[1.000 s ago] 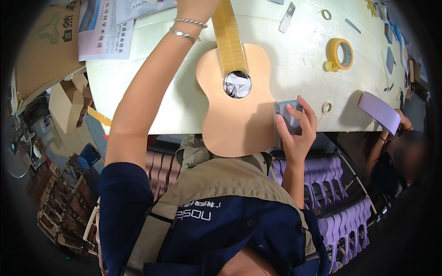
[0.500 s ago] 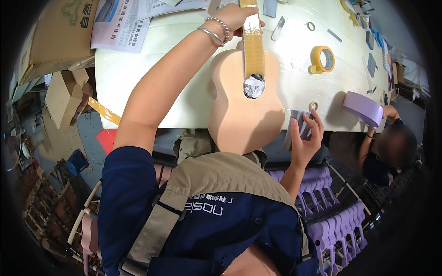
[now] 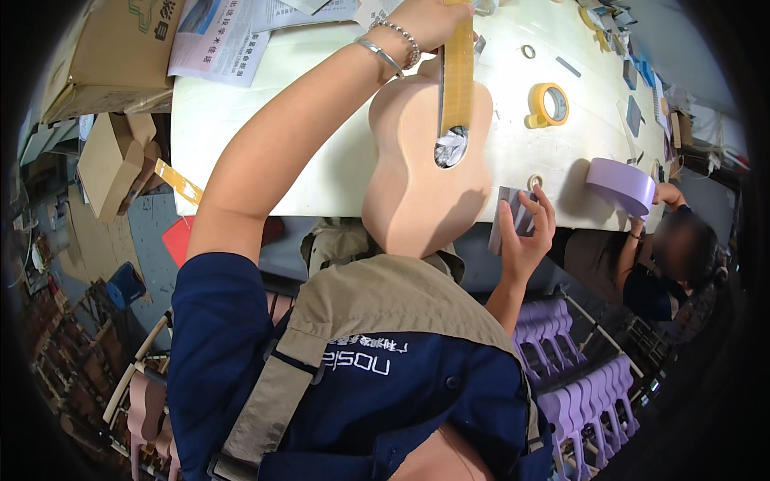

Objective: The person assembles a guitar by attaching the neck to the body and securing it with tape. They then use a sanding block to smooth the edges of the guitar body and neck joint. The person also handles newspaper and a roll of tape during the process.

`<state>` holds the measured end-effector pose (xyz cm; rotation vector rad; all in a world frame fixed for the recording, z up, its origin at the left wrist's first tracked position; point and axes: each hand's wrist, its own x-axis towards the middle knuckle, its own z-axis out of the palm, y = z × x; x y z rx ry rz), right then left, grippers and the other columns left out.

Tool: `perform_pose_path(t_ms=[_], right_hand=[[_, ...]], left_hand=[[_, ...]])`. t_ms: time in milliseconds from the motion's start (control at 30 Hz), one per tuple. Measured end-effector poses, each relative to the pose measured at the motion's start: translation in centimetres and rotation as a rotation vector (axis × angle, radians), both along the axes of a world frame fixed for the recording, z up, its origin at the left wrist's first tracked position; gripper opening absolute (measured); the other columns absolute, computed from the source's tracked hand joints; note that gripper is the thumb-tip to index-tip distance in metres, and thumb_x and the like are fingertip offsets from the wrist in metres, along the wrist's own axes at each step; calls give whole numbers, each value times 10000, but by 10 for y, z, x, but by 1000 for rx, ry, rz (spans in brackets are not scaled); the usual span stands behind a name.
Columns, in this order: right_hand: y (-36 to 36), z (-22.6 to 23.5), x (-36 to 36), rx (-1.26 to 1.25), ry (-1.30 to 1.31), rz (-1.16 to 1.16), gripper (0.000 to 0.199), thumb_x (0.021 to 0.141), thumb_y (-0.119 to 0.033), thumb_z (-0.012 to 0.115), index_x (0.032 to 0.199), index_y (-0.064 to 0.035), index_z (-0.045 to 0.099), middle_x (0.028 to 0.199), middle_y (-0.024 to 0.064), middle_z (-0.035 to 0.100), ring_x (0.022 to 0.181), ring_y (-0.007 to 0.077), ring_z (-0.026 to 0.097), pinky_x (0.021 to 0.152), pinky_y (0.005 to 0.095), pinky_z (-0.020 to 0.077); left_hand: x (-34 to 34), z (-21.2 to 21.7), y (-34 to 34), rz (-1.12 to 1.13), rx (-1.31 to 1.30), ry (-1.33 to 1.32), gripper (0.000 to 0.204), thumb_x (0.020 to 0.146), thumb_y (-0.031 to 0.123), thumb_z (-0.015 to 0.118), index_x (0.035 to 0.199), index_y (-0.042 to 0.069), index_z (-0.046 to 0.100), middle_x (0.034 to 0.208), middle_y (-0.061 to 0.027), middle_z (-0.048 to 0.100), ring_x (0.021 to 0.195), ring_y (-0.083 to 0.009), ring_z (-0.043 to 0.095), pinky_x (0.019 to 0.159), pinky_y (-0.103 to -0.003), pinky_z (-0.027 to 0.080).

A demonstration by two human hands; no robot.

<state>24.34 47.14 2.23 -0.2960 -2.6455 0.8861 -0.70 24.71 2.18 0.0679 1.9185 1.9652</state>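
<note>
An unfinished pale wooden ukulele (image 3: 409,188) stands tilted against my apron at the table's edge, its neck pointing away from me. Yellow masking tape (image 3: 459,80) covers its fingerboard, and crumpled paper (image 3: 451,147) fills the sound hole. My left hand (image 3: 429,22), with two bracelets at its wrist, is closed around the neck near the top edge of the view. To the right of the body, my right hand (image 3: 529,228) grips a grey sanding block (image 3: 505,212) between thumb and fingers. The block is apart from the wood.
A roll of yellow tape (image 3: 549,105) and a small ring (image 3: 535,183) lie on the pale table (image 3: 313,172). At right, another person holds a lilac curved piece (image 3: 621,186). Racks of lilac ukuleles (image 3: 589,401) stand below. Cardboard boxes (image 3: 116,60) are at left.
The ukulele has turned slightly, its neck swinging right and more of its left side showing. My left hand has moved right with the neck. The right hand keeps its hold on the block.
</note>
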Motion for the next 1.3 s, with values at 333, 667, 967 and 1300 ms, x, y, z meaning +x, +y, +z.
perform_pose_path(t_ms=[333,667,967,1300], right_hand=[[75,10,-11,-13,700,-268,286,820,-99,722,1067,-8,611,1254,197,541,1073,282,589,910,353,500],[96,81,-46,-55,525,161,384,797,-95,653,1140,23,526,1258,247,505,1135,329,538,936,428,472],[33,-95,-197,454,-15,415,308,709,-407,771,933,-202,719,1188,52,585,1105,273,525,975,510,327],[-3,-128,-316,278,-619,189,490,769,-536,683,967,-88,704,950,59,711,889,262,669,735,399,513]], left_hand=[[20,121,-17,-310,-296,319,416,941,400,536,1103,17,548,901,-100,612,836,-194,628,755,-353,522],[110,-26,9,-769,-1106,889,795,766,803,421,493,81,614,465,-121,551,427,-292,560,422,-372,437],[133,-84,15,-942,-825,861,725,762,729,513,492,57,534,428,-116,496,420,-310,536,446,-373,421],[160,-73,3,-354,-900,1044,355,777,399,696,863,65,612,923,-93,622,1014,-261,574,994,-450,373]])
